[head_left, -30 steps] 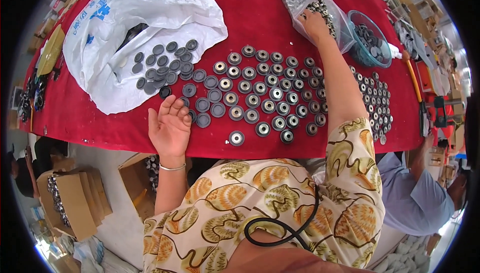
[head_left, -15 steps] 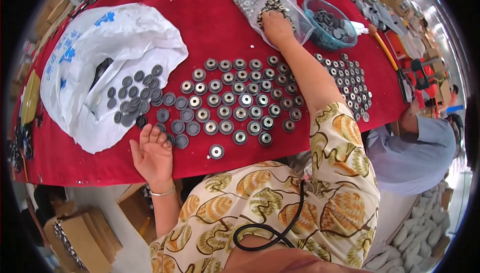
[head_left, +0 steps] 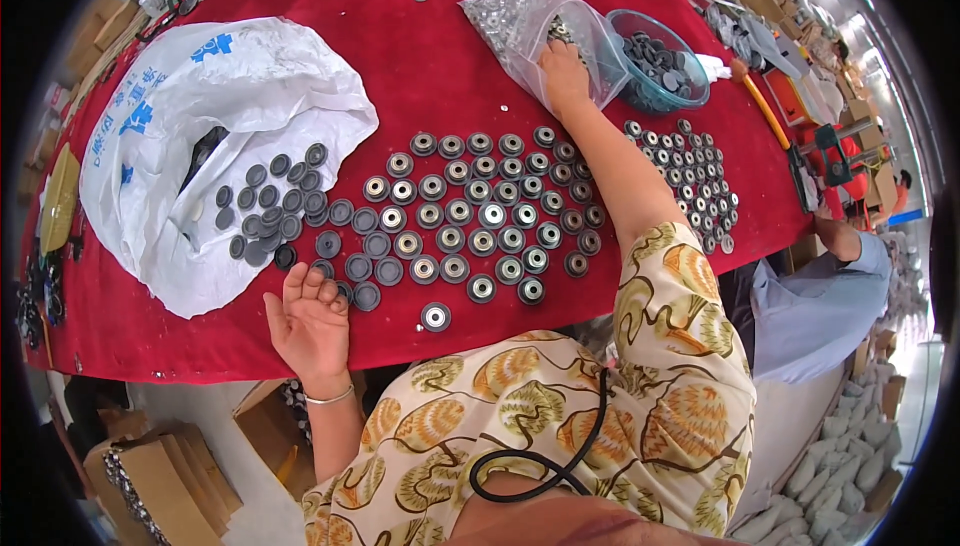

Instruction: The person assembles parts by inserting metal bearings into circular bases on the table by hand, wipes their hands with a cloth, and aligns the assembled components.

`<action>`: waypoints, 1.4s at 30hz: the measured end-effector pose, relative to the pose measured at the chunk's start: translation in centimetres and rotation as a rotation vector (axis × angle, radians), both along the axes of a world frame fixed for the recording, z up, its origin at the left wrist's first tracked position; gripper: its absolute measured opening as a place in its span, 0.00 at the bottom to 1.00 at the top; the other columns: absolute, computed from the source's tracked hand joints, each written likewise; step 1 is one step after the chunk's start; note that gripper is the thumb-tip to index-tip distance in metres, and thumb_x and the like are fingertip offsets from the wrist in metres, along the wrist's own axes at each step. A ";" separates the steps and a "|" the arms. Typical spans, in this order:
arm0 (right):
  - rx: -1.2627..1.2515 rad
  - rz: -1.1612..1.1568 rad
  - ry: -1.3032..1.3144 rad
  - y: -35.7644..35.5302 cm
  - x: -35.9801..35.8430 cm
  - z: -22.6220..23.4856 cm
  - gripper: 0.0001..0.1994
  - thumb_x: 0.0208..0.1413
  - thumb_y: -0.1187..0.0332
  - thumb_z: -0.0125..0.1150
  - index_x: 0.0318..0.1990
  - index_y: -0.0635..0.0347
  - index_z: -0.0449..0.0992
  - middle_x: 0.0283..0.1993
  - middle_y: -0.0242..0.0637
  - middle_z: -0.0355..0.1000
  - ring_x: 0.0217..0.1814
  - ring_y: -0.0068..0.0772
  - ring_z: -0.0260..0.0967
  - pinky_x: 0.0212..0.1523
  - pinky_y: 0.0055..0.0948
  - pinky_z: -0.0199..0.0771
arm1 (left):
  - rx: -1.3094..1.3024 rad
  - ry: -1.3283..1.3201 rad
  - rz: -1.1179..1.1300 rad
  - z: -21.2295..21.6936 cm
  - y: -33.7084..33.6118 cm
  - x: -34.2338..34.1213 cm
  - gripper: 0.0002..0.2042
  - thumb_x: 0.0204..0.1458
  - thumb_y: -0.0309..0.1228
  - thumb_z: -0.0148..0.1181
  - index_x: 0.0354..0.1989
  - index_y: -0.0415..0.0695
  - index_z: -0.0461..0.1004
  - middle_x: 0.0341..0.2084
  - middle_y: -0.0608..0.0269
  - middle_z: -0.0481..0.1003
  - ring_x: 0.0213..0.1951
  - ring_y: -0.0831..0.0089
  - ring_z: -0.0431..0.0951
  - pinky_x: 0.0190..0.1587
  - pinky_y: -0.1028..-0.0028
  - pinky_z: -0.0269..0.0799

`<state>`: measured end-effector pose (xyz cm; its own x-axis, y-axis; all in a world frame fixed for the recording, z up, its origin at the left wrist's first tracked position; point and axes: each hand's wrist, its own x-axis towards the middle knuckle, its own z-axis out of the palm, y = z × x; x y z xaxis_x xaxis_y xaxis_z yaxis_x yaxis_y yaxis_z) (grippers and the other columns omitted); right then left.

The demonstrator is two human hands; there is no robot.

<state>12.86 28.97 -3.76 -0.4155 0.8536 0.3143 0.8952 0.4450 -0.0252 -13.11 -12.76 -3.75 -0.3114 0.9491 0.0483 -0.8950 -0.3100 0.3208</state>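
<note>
Near the front edge of the red-covered table (head_left: 420,46), the left hand (head_left: 312,324) rests palm up with its fingers loosely apart and curled, holding nothing, its fingertips just beside the nearest dark discs (head_left: 365,296). Rows of round discs with metal centres (head_left: 480,214) fill the middle of the table. Toward the far edge, the right hand (head_left: 565,74) reaches into the mouth of a clear plastic bag of small metal washers (head_left: 515,21); whether its fingers are closed on any cannot be told. Beside the bag stands a blue bowl of dark discs (head_left: 660,71). At the left edge lies a white plastic bag (head_left: 215,126) spilling grey discs
</note>
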 end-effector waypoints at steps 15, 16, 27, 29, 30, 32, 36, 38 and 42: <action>-0.040 -0.119 -0.006 -0.1 0.0 0.1 0.19 0.59 0.52 0.53 0.45 0.59 0.72 0.48 0.48 0.69 0.51 0.52 0.69 0.46 0.47 0.74 | -0.045 0.013 0.005 0.0 0.2 0.3 0.25 0.64 0.48 0.40 0.54 0.37 0.69 0.45 0.54 0.74 0.40 0.64 0.71 0.41 0.68 0.67; -0.044 -0.111 0.004 -0.1 -0.2 0.1 0.19 0.58 0.52 0.54 0.44 0.61 0.72 0.47 0.50 0.70 0.49 0.53 0.71 0.46 0.47 0.74 | -0.041 0.020 0.001 -0.1 0.3 0.2 0.25 0.64 0.48 0.40 0.54 0.38 0.69 0.45 0.54 0.74 0.40 0.65 0.71 0.41 0.68 0.67; -0.042 -0.040 0.178 0.8 -0.3 0.0 0.12 0.55 0.62 0.55 0.40 0.62 0.71 0.42 0.54 0.74 0.45 0.55 0.74 0.46 0.44 0.74 | -0.077 0.061 0.037 -0.3 0.1 0.0 0.22 0.64 0.45 0.42 0.52 0.39 0.70 0.43 0.55 0.76 0.40 0.66 0.72 0.41 0.69 0.67; -0.041 -0.054 0.246 1.3 0.6 0.4 0.14 0.52 0.63 0.59 0.40 0.63 0.72 0.38 0.55 0.76 0.44 0.53 0.74 0.45 0.42 0.74 | -0.081 0.067 0.047 -0.2 0.2 0.1 0.22 0.63 0.45 0.42 0.52 0.39 0.70 0.43 0.55 0.76 0.40 0.66 0.72 0.41 0.69 0.68; -0.041 -0.052 0.249 1.7 1.4 0.5 0.14 0.52 0.63 0.59 0.40 0.63 0.72 0.38 0.55 0.76 0.44 0.53 0.74 0.45 0.42 0.74 | -0.074 0.070 0.036 -0.3 0.5 0.1 0.22 0.63 0.45 0.42 0.52 0.38 0.70 0.43 0.54 0.76 0.40 0.66 0.72 0.41 0.69 0.68; -0.028 -0.122 0.410 2.2 3.0 0.7 0.16 0.47 0.64 0.63 0.41 0.64 0.73 0.37 0.55 0.76 0.39 0.50 0.76 0.42 0.40 0.74 | -0.068 0.074 0.028 -0.2 0.7 0.3 0.22 0.63 0.44 0.43 0.51 0.38 0.70 0.43 0.54 0.76 0.40 0.66 0.72 0.41 0.69 0.68; -0.942 0.028 1.534 0.5 2.7 3.7 0.07 0.52 0.70 0.63 0.37 0.61 0.75 0.26 0.36 0.72 0.26 0.32 0.70 0.19 0.30 0.67 | -0.050 -0.038 -0.031 1.0 0.4 1.6 0.21 0.63 0.43 0.44 0.50 0.36 0.71 0.43 0.51 0.76 0.40 0.65 0.74 0.42 0.71 0.71; -1.094 0.198 1.536 -4.4 -0.4 6.3 0.07 0.53 0.72 0.62 0.39 0.60 0.74 0.27 0.30 0.68 0.23 0.20 0.65 0.16 0.19 0.61 | -0.028 0.000 -0.105 2.0 0.8 2.8 0.21 0.64 0.42 0.43 0.50 0.35 0.71 0.44 0.49 0.76 0.43 0.63 0.75 0.44 0.68 0.72; -1.185 0.377 1.068 -18.5 -7.7 11.1 0.09 0.53 0.67 0.64 0.39 0.57 0.73 0.31 0.27 0.70 0.30 0.17 0.67 0.23 0.21 0.66 | -0.087 -0.075 -0.270 3.3 3.4 5.6 0.24 0.64 0.45 0.42 0.52 0.33 0.69 0.51 0.43 0.71 0.55 0.53 0.70 0.61 0.56 0.64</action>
